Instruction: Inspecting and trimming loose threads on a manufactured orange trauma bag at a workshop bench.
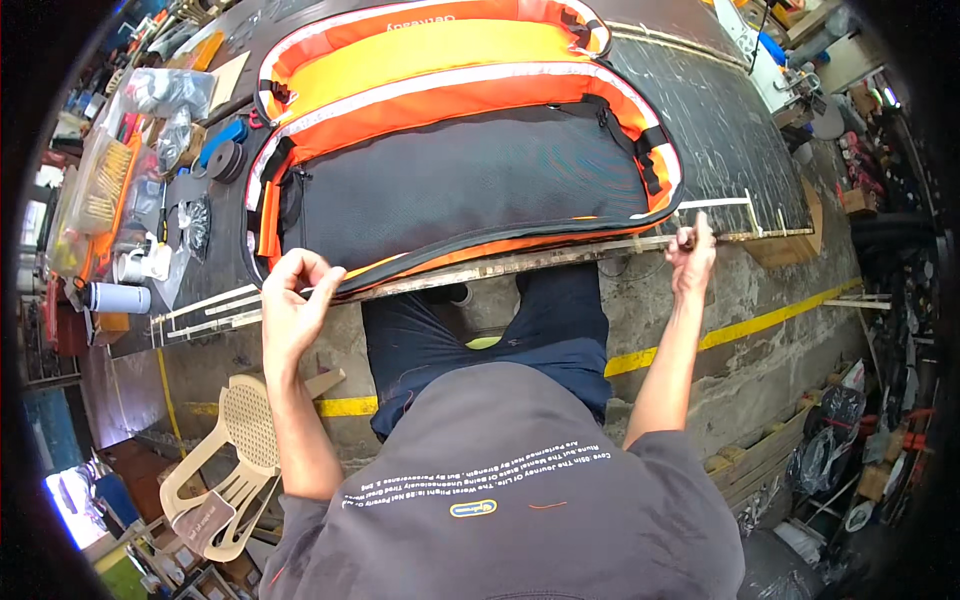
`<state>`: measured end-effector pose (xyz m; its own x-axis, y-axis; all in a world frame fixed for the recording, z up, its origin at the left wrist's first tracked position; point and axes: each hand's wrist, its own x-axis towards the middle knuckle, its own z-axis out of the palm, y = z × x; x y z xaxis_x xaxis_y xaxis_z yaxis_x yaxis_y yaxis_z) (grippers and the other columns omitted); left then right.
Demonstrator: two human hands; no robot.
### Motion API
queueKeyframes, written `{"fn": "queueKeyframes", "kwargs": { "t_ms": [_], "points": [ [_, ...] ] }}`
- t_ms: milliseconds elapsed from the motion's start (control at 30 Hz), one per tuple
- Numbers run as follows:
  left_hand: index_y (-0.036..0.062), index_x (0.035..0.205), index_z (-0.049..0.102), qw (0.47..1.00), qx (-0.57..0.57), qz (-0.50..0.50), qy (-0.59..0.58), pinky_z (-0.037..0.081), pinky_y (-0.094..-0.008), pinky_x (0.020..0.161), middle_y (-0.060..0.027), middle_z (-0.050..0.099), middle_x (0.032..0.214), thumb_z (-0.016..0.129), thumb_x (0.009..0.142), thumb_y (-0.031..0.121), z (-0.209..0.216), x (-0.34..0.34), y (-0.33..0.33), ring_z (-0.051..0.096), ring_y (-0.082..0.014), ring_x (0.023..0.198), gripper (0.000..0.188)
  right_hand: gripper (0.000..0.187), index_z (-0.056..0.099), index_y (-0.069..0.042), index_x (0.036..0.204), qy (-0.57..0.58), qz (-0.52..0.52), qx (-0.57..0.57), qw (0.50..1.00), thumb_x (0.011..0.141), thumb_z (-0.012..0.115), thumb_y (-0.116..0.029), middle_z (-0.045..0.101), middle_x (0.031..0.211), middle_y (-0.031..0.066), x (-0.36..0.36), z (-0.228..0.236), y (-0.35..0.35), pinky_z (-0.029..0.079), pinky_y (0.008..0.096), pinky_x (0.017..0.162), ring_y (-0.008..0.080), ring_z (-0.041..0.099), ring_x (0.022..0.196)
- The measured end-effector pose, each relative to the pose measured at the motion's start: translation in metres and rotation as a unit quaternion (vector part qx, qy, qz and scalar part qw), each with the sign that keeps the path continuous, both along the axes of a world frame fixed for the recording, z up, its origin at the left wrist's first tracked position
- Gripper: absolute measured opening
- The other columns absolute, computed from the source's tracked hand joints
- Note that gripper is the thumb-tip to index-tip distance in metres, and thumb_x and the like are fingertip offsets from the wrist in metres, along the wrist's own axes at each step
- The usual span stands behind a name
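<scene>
An orange bag (480, 165) with a dark mesh panel lies opened out on the dark worktable in front of me. White and black trim runs round its rims, and black zipper tape (440, 254) follows the near edge. My left hand (298, 295) is at the near left corner, thumb and fingers closed round the bag's edge. By the near right corner is my right hand (692, 258), its fingers curled and the index finger pointing away from me. A small dark thing shows in its fingers, too small to name.
The worktable's near edge (500, 265) runs just below the bag. At left stand a clear bin (100, 190), a dark spool (227, 160) and a white cylinder (118, 297). A beige plastic chair (235, 450) stands behind on the left. Bagged stock lines the right side.
</scene>
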<state>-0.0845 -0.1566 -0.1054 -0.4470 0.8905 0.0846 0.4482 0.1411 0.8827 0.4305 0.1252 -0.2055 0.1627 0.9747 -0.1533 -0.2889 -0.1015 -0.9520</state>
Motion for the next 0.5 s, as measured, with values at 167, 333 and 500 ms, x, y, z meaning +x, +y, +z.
{"fn": "queueKeyframes", "kwargs": {
  "t_ms": [167,333,500],
  "points": [
    [0.0035,0.11,0.075,0.946,0.062,-0.083,0.308,0.054,-0.0419,0.087,-0.0138,0.07,0.1,0.092,0.08,0.02,0.001,0.027,0.015,0.068,-0.0327,0.093,0.039,0.033,0.053,-0.015,0.092,-0.162,-0.008,0.036,0.986,0.101,0.08,-0.033,0.053,0.071,-0.0044,-0.044,0.016,0.005,0.038,0.0238,0.043,0.0067,0.047,0.048],
    [0.0085,0.091,0.074,0.934,0.052,-0.063,0.347,0.05,-0.0426,0.076,-0.007,0.066,0.083,0.094,0.078,0.024,-0.033,0.046,-0.009,0.065,-0.03,0.082,0.029,0.038,0.056,-0.006,0.126,-0.1,0.008,-0.004,0.995,0.095,0.077,-0.013,0.065,0.093,0.0039,-0.032,-0.011,0.014,0.061,0.0309,0.057,0.0138,0.066,0.068],
    [0.0133,0.103,0.075,0.91,0.138,-0.012,0.392,0.048,-0.0448,0.084,-0.004,0.073,0.097,0.094,0.078,0.024,-0.095,0.074,-0.047,0.069,-0.0283,0.091,0.033,0.049,0.064,0.003,0.138,-0.443,-0.136,0.157,0.872,0.096,0.084,-0.012,0.073,0.115,0.0122,-0.04,0.017,-0.031,0.06,0.031,0.077,0.014,0.07,0.086]
  ]
}}
